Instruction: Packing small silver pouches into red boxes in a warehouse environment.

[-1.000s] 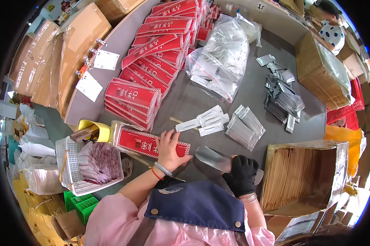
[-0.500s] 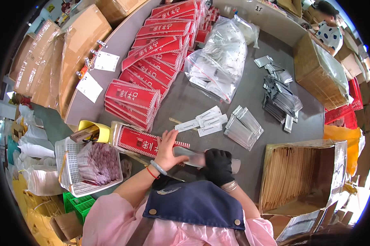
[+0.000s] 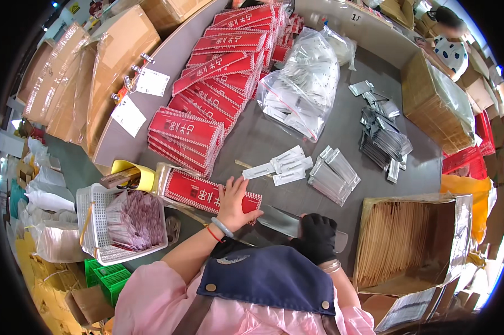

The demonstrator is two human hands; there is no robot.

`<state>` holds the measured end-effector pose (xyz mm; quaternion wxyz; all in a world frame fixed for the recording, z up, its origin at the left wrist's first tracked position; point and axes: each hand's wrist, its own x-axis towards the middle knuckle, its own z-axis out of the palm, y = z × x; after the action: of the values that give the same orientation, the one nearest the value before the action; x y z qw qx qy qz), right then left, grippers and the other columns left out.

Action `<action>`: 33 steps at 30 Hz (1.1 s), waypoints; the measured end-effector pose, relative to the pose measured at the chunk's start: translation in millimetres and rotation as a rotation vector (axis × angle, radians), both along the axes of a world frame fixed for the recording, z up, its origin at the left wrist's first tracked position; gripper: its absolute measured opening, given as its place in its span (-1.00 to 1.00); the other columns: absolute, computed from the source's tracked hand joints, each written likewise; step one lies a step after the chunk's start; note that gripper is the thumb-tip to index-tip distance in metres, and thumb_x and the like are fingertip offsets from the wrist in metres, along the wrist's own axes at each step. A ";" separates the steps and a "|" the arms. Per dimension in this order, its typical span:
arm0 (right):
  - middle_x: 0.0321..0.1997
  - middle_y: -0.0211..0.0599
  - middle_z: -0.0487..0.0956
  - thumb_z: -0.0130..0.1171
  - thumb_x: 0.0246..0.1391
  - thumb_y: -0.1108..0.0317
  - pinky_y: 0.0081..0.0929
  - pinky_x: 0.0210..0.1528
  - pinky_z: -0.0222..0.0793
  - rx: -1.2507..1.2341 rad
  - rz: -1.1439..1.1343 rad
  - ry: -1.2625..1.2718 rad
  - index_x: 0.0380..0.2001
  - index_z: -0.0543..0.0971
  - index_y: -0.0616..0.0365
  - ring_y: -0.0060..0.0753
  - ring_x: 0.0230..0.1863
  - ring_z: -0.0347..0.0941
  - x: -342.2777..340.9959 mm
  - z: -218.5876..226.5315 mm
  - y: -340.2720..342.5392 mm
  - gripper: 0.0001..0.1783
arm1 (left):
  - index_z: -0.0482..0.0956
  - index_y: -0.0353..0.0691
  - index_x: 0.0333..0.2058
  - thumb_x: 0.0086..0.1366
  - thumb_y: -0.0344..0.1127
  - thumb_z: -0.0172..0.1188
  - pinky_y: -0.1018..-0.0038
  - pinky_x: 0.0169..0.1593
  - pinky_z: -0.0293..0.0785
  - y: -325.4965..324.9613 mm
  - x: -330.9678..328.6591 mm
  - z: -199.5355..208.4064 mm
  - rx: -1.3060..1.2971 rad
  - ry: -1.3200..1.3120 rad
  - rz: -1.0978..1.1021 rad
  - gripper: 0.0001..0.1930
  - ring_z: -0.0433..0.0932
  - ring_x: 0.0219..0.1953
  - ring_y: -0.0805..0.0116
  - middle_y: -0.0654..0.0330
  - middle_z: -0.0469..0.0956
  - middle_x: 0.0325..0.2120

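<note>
My left hand [image 3: 235, 207] is open, fingers spread over the right end of a red printed packet [image 3: 193, 191]. Its thumb points at the near end of a flat, translucent grey plastic sleeve [image 3: 280, 219]. My right hand [image 3: 317, 237], in a black fingerless glove, is closed over the middle of that sleeve, whose rounded end sticks out on its right. Beyond my hands lie several small white packets [image 3: 288, 166] and a few clear, silvery flat packets [image 3: 334, 176]. Whatever the right palm covers is hidden.
Red packets [image 3: 218, 78] are stacked at the far left, beside a clear bag of white packets [image 3: 305, 84]. Dark sachets [image 3: 383, 134] lie to the right. A carton of thin sticks [image 3: 414, 195] stands at near right; a white basket [image 3: 93, 245] and yellow container [image 3: 146, 178] at left.
My right hand has shifted right and toward me with the plastic sleeve, whose left end now lies clear of the red packet. My left hand stays on the packet, its thumb off the sleeve.
</note>
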<state>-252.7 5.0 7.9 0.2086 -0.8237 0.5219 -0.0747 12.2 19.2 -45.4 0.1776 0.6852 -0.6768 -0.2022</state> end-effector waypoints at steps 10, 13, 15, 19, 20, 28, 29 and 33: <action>0.00 -0.11 0.51 0.44 -0.25 -0.02 -0.12 0.12 0.24 -0.134 -0.066 -0.218 0.03 0.50 0.08 -0.02 0.07 0.39 0.9 -9.2 -16.1 -0.25 | 0.50 -0.20 0.01 0.01 -0.07 0.41 0.02 0.15 0.23 -60.6 -34.5 8.4 -0.093 0.094 -0.187 -0.41 0.39 0.08 0.02 0.08 0.48 -0.02; -0.05 -0.08 0.53 0.41 -0.19 0.40 -0.20 0.11 0.32 -0.165 -0.417 -0.248 -0.07 0.52 0.14 0.00 0.00 0.44 -64.2 8.3 -4.5 -0.48 | 0.58 -0.11 -0.25 0.01 -0.18 0.39 0.16 -0.07 0.30 -90.2 -53.1 -5.4 -0.172 -0.074 -0.131 -0.68 0.46 -0.13 0.14 0.20 0.52 -0.27; -0.13 -0.20 0.53 0.38 -0.15 0.47 -0.34 0.06 0.37 -0.390 -0.683 -0.250 -0.11 0.53 0.20 -0.19 -0.05 0.45 -128.8 -17.8 18.1 -0.56 | 0.57 -0.08 -0.43 0.00 -0.21 0.39 0.20 -0.15 0.29 -103.1 -57.9 -13.0 -0.154 -0.142 -0.120 -0.80 0.47 -0.17 0.16 0.23 0.51 -0.30; -0.13 -0.16 0.57 0.33 -0.04 0.35 -0.32 -0.02 0.42 -0.269 -1.030 0.020 -0.12 0.56 0.25 -0.17 -0.12 0.49 -230.8 -36.6 71.1 -0.62 | 0.57 -0.13 -0.46 -0.01 -0.27 0.39 0.20 -0.19 0.33 -107.1 -61.4 7.5 -0.106 -0.021 -0.206 -0.82 0.48 -0.21 0.09 0.16 0.51 -0.32; -0.13 -0.11 0.58 0.33 -0.04 0.30 -0.30 -0.01 0.42 -0.215 -1.078 0.077 -0.12 0.56 0.25 -0.12 -0.11 0.50 -240.0 -41.6 81.4 -0.59 | 0.57 -0.13 -0.46 -0.01 -0.27 0.39 0.20 -0.19 0.33 -113.0 -69.3 6.6 -0.104 -0.016 -0.222 -0.82 0.48 -0.21 0.09 0.16 0.51 -0.32; -0.14 0.03 0.55 0.13 0.04 0.27 -0.15 0.01 0.39 0.014 -1.047 0.245 -0.13 0.54 0.26 0.10 -0.07 0.47 -222.9 -38.7 64.9 -0.64 | 0.57 -0.06 -0.11 -0.11 -0.24 0.46 0.19 -0.03 0.30 -157.8 -126.4 4.7 -0.287 -0.089 -0.503 -0.50 0.40 -0.03 0.16 0.23 0.47 -0.12; -0.16 0.07 0.52 0.05 0.06 0.30 -0.10 -0.01 0.37 -0.012 -1.010 0.183 -0.14 0.52 0.27 0.14 -0.08 0.44 -221.8 -37.6 66.5 -0.66 | 0.57 -0.04 -0.13 -0.12 -0.23 0.47 0.19 -0.03 0.29 -159.3 -122.6 5.7 -0.278 -0.082 -0.515 -0.51 0.40 -0.03 0.16 0.23 0.47 -0.12; -0.27 0.08 0.50 0.00 0.10 0.38 -0.05 -0.09 0.33 -0.474 -1.050 0.132 -0.31 0.44 0.27 0.21 -0.18 0.41 -232.1 -67.6 78.6 -0.83 | 0.58 -0.02 -0.18 -0.14 -0.20 0.48 0.19 -0.02 0.28 -164.8 -128.1 -1.8 -0.296 -0.053 -0.566 -0.53 0.39 -0.03 0.17 0.26 0.47 -0.14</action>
<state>-484.8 83.5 -59.7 -0.0797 -0.4815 0.8415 -0.2316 -115.9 -145.7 -47.3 0.1946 0.4413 -0.8670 -0.1251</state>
